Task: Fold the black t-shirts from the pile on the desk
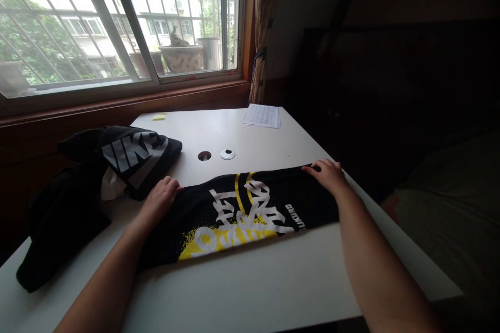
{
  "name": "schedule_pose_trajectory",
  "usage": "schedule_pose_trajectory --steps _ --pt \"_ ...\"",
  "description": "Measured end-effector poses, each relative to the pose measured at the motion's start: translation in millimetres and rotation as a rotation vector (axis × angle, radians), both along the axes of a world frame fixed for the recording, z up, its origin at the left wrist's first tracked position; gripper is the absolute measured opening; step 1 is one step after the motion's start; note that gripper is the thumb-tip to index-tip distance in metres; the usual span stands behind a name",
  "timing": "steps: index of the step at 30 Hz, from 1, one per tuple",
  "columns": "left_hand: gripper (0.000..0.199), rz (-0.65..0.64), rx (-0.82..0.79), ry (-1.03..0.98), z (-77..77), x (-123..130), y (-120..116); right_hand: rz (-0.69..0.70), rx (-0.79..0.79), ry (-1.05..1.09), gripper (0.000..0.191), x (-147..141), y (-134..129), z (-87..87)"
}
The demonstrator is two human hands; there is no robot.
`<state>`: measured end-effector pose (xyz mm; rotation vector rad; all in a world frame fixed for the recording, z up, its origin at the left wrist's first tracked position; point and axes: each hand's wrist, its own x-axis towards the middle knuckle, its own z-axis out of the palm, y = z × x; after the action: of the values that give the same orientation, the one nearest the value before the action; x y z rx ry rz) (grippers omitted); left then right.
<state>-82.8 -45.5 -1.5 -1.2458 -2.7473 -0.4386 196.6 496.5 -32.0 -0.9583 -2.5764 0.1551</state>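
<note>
A black garment with white lettering and yellow print lies folded into a long strip across the white table. At its far left corner my left hand is closed, fingers pinching the cloth edge. My right hand pinches the far right corner, thumb and fingers together on the fabric. The strip rests flat on the tabletop, its near edge running slightly upward to the right.
Dark clothes with grey lettering are heaped at the left. Papers, a yellow note, a cable hole and a round cover lie beyond the strip. A window is behind.
</note>
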Motion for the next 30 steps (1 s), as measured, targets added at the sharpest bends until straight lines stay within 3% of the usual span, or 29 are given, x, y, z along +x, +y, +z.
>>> schedule_pose_trajectory --steps 6,16,21,30 --pt "0.034 -0.032 0.053 -0.013 -4.6 -11.3 -6.1 -0.069 -0.239 0.206 0.05 19.6 16.0 1.3" --pt "0.045 -0.094 0.115 -0.092 -3.5 -15.1 -12.3 0.011 -0.472 0.449 0.049 3.7 4.7 5.4" --pt "0.041 -0.103 0.157 -0.066 -6.8 -20.5 -13.3 0.001 -0.34 0.51 0.041 -0.2 -0.2 6.0" --pt "0.034 0.001 0.03 0.049 -4.3 -16.3 -12.7 -0.058 -0.064 0.226 0.044 -15.5 -22.3 5.3"
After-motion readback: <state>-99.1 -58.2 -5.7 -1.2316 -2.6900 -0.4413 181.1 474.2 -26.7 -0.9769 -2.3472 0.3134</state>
